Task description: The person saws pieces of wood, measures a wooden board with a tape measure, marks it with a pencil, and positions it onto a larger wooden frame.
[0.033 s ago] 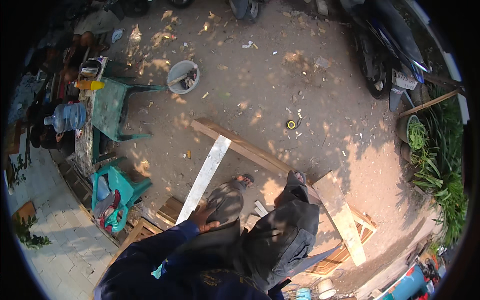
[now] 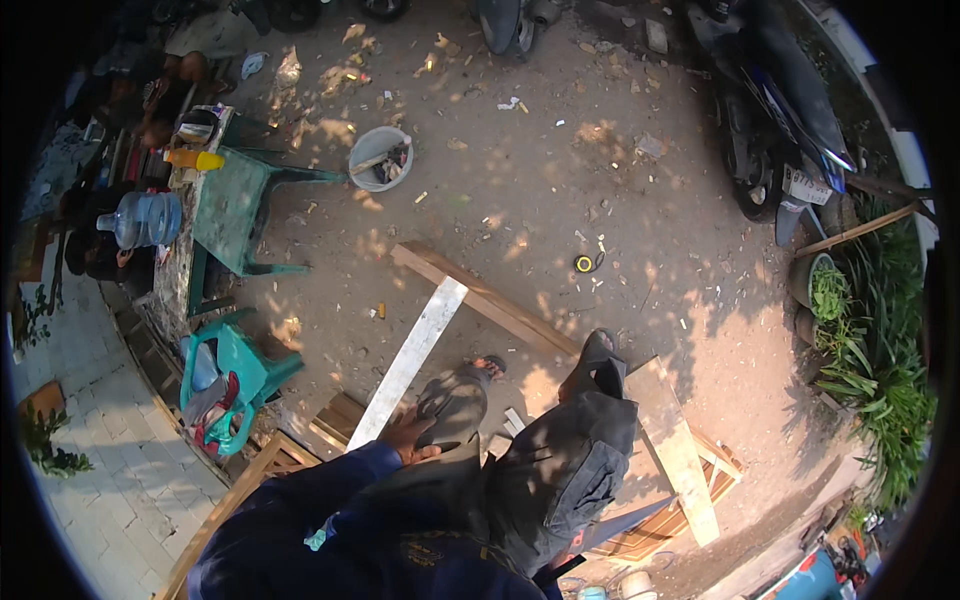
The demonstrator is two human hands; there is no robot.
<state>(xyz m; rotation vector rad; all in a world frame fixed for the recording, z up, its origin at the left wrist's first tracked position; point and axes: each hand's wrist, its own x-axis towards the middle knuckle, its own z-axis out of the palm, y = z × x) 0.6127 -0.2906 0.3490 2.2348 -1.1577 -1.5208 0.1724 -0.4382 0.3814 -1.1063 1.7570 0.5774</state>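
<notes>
My left hand (image 2: pixel 410 439) lies by my left knee, fingers apart, beside the near end of a long pale board (image 2: pixel 408 362). Whether it presses on the board or only on my trouser leg, I cannot tell. The board's far end rests on a thick brown wooden beam (image 2: pixel 490 303) on the ground. My right foot (image 2: pixel 598 350) is at the beam's right part. To the right lies a wide light plank (image 2: pixel 675 445) over a slatted wooden frame (image 2: pixel 655 535). A narrow bluish-grey strip (image 2: pixel 633 520) sticks out beside my right leg. My right hand does not show.
A yellow tape measure (image 2: pixel 584 264) lies on the dirt ahead. A bucket (image 2: pixel 381 160) with scraps, a green table (image 2: pixel 228 210) and a teal chair (image 2: pixel 245 370) stand left. A motorcycle (image 2: pixel 770 120) and potted plants (image 2: pixel 828 292) are right. Stacked wood (image 2: pixel 338 420) lies near my left hand.
The view has shifted slightly. My right foot and lower leg have moved a little at the beam. My left hand stays by the knee and the pale board.
</notes>
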